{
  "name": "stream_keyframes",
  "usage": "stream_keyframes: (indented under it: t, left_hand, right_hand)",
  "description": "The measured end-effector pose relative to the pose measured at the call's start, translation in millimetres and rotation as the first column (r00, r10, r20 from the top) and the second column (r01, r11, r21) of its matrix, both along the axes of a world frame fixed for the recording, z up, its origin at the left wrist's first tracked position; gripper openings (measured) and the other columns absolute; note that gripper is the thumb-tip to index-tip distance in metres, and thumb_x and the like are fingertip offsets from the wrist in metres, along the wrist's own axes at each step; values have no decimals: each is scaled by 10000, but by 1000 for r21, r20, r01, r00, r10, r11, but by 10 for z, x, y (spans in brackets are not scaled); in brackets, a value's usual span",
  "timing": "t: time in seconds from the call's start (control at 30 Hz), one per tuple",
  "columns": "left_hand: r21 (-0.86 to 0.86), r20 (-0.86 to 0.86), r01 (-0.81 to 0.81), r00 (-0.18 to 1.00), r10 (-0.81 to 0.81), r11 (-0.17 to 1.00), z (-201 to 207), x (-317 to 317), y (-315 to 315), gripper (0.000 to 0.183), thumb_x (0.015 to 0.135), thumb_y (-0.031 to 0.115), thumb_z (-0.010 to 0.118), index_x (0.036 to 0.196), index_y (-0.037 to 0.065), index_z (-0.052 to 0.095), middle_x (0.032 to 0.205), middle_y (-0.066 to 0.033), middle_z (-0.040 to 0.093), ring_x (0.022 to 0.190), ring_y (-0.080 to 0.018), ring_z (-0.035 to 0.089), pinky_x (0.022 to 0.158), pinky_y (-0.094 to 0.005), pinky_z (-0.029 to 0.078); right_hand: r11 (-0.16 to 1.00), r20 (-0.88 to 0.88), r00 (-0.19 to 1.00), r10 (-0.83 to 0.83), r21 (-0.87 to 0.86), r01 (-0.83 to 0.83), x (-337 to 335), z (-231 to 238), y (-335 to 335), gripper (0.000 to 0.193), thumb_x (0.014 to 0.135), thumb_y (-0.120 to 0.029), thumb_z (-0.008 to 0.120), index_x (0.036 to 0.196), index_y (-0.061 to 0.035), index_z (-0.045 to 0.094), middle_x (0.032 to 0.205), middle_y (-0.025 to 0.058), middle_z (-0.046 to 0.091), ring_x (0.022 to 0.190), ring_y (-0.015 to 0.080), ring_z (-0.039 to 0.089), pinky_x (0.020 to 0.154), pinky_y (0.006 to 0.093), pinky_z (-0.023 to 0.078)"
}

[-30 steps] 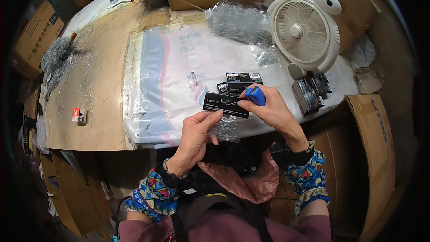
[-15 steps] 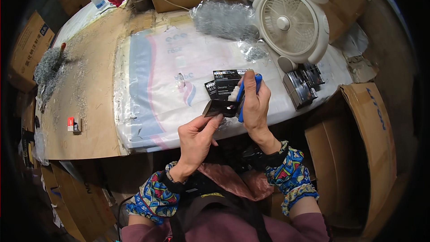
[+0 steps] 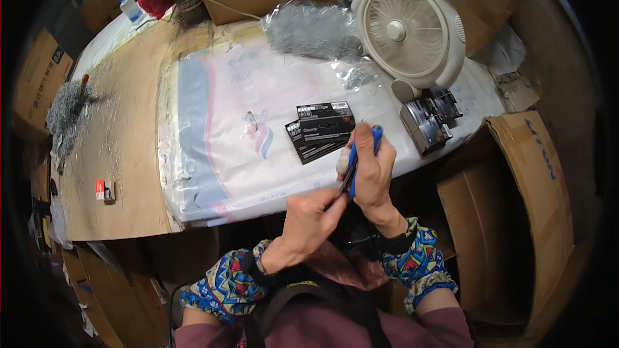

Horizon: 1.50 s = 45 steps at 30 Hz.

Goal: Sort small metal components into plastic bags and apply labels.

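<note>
In the head view, the hands meet at the centre of the frame, over the near edge of the table covered with white plastic sheeting [image 3: 277, 183]. The right hand [image 3: 374, 183] is clamped around a blue-handled hand tool [image 3: 376, 133] that slants down toward the left. The left hand [image 3: 311, 216], just left of it, has its fingers bent in at the tool's lower end; whatever lies between the fingertips is too dark and small to tell.

A second ago a flat black printed card was plain to see between both hands; half a second ago it stood bent or tilted beside the tool. Now no such card shows clearly in the grip, and the hands have dropped lower in the frame. The work seems to have narrowed to the tool's lower end, though whether the card is still held there I cannot tell.

Just above the hands, the overlapping black printed cards [image 3: 330, 130] lie on the sheeting, now in fuller view. A white round fan [image 3: 396, 30] stands at upper right, near a stack of dark glossy packages [image 3: 422, 130].
</note>
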<state>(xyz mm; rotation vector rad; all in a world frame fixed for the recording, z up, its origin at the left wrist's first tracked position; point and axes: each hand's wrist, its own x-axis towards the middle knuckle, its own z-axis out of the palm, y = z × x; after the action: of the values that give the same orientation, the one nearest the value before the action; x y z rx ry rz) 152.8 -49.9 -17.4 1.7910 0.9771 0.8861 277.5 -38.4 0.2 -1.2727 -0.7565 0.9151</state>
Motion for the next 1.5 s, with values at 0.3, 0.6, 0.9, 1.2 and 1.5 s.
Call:
stream_keyframes:
  t: [0.3, 0.6, 0.9, 1.2, 1.5]
  left_hand:
    - [-173, -122, 136, 980, -158, 976, 81, 132, 1497, 289, 882, 221, 591, 948, -51, 663, 790, -71, 676, 692, -115, 590, 619, -256, 459]
    - [-760, -108, -21, 990, -95, 650, -178, 1196, 2454, 151, 819, 156, 673, 759, 47, 590, 591, -19, 552, 420, -75, 384, 365, -240, 274]
    - [-143, 153, 99, 985, -76, 985, -29, 226, 2186, 184, 865, 187, 616, 976, 40, 611, 947, -37, 637, 852, -122, 553, 765, -281, 446]
    - [-724, 510, 128, 761, 401, 678, 126, -526, 1175, 324, 919, 218, 500, 1163, 10, 460, 1134, -180, 608, 870, -225, 660, 505, -234, 562]
    - [-786, 411, 115, 832, 374, 608, 88, -517, 559, 275, 839, 118, 655, 1083, 8, 592, 993, -104, 674, 762, -98, 648, 525, -184, 535]
  right_hand:
    - [986, -376, 921, -97, 91, 141, 606, -263, 196, 283, 905, -312, 598, 875, -44, 512, 655, 43, 549, 544, 126, 550, 523, 245, 470]
    - [990, -321, 946, -45, 111, 84, 642, -514, 188, 172, 884, -176, 622, 899, -41, 516, 696, 49, 574, 596, 117, 588, 541, 246, 496]
    - [913, -172, 899, 404, 8, -409, 710, -234, 39, 210, 875, -159, 635, 996, 1, 574, 835, 91, 634, 730, 141, 624, 664, 276, 513]
    - [960, 913, 379, 149, -41, -278, 802, -405, 448, 277, 742, -94, 696, 1007, -65, 624, 956, 88, 645, 917, 296, 552, 731, 385, 496]
    - [943, 99, 951, 294, -194, -272, 601, 23, 242, 208, 793, -172, 728, 911, -29, 635, 774, -17, 587, 652, 47, 503, 577, 196, 400]
